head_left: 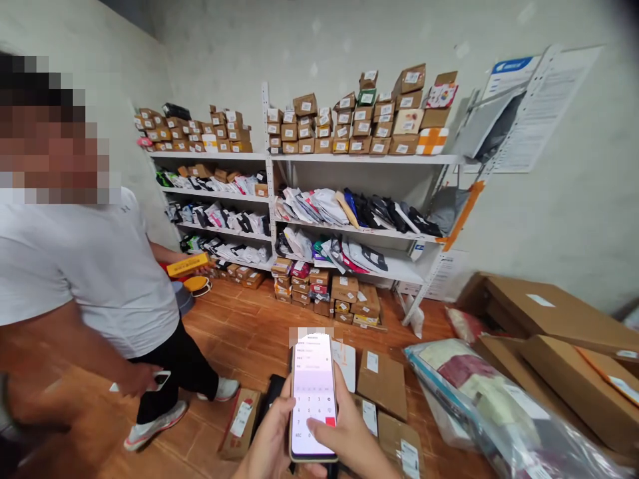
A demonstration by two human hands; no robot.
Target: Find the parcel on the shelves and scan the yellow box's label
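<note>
Head view, going from the left edge across: another person in a white T-shirt (84, 266) stands close by, one of their hands low at the thigh wrapped around a small phone (160, 379), well apart from the wearer's own hands. Behind that person a white shelf rack (269, 159) runs along the far wall, its top board stacked with small cardboard boxes and its lower boards packed with bagged parcels. At the bottom centre, the wearer's left hand (267, 442) comes up from the lower edge and cups the left side of a smartphone (313, 396), fingers curled behind it, so that hand is closed on the phone and bears it. The phone stands nearly upright in the picture, long axis running away from the wearer toward the shelves, its lit screen showing a number keypad. The right hand (352, 439) sits just beside the phone on its right, fingers loosely spread and clamped on nothing, thumb lying across the lower part of the screen near a red key; it is the hand placed to tap, and the keys lie directly under it. Below the phone, flat parcels (382, 382) lie on the wooden floor. Farther right are a clear plastic bag (479, 399) of goods and large brown cartons (544, 313).
</note>
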